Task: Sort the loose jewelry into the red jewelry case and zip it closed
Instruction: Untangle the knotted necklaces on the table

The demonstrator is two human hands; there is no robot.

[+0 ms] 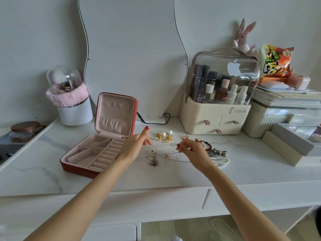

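Note:
The red jewelry case (pixel 76 168) lies open on the white dresser, its pink lid (pixel 115 113) upright and its compartments bare. Right of it my left hand (pixel 135 146) hovers with index finger and thumb extended, holding nothing I can make out. My right hand (pixel 192 152) pinches a thin silver chain necklace (pixel 172 144) and lifts it a little off the top. Loose pieces lie around: pearl earrings (pixel 165 135), a ring (pixel 185 137), a red bead bracelet (pixel 203 142), a tangled pendant necklace (pixel 153 160), a silver piece (pixel 218 152) and a pearl strand (pixel 221 161).
A wavy mirror (pixel 133 54) with a black cable stands behind the case. A cream cosmetics organiser (pixel 215 115) sits at the back right, boxes (pixel 286 146) at the far right, a white brush pot (pixel 74 112) at the back left. The dresser's front edge runs below my forearms.

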